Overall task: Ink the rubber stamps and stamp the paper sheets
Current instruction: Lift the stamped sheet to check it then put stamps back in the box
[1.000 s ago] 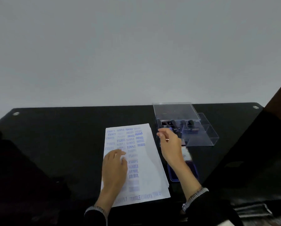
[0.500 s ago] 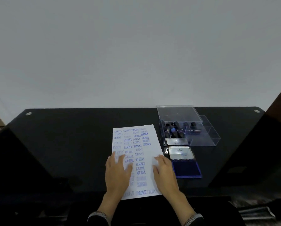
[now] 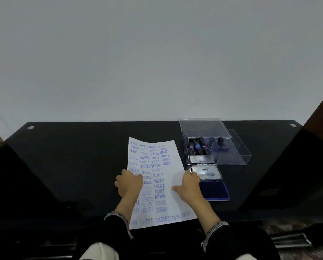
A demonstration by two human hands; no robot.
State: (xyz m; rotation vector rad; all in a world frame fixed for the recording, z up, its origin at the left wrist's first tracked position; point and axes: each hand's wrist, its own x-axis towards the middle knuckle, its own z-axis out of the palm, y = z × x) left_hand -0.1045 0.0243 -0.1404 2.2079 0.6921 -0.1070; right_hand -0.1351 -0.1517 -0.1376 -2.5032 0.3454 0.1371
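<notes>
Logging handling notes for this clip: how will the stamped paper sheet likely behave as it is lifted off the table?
Probably floppy: the stamped sheet already bows between the left hand and right hand gripping its side edges. It is likely light, thin enough to curl at the far end. It may slide easily on the glossy black table.

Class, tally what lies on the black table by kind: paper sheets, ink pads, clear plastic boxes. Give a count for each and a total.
Paper sheets: 1 stamped sheet shows, held at its side edges by the left hand and right hand; any beneath are hidden.
Ink pads: 1, the open ink pad.
Clear plastic boxes: 1, the stamp box.
Total: 3
</notes>
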